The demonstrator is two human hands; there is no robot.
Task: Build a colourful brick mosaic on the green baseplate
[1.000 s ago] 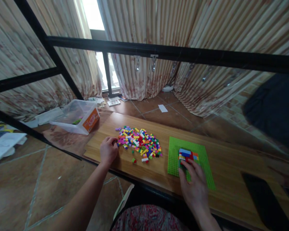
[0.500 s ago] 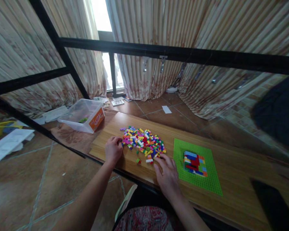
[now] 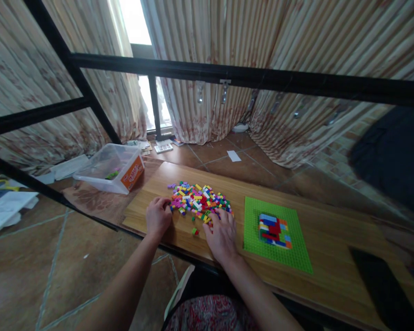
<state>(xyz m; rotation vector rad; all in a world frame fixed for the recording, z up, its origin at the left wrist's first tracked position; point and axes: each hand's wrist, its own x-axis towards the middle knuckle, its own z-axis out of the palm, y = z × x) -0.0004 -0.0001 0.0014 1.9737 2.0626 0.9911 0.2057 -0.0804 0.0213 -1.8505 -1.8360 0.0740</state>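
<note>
A pile of small coloured toy bricks (image 3: pixel 197 197) lies on the wooden table. At the pile's left edge rests my left hand (image 3: pixel 158 215), its fingers curled; whether a brick is between them is hidden. My right hand (image 3: pixel 222 234) reaches over the pile's near right side with its fingers apart, covering some bricks. A small green and red brick piece (image 3: pixel 195 231) lies by itself between the hands. Right of my right hand is a green baseplate (image 3: pixel 296 225), bearing a block of joined bricks (image 3: pixel 274 231) in red, blue, white and orange.
A clear plastic box (image 3: pixel 101 181) with an orange label stands beyond the table's left end. A dark flat object (image 3: pixel 382 280) lies on the table (image 3: pixel 331 257) at the right. A black metal rail (image 3: pixel 179 69) crosses in front of the curtains.
My right hand has moved left and over the near bricks, covering the white and orange ones there. My left hand stays by the pile's left edge. The view has shifted slightly.
</note>
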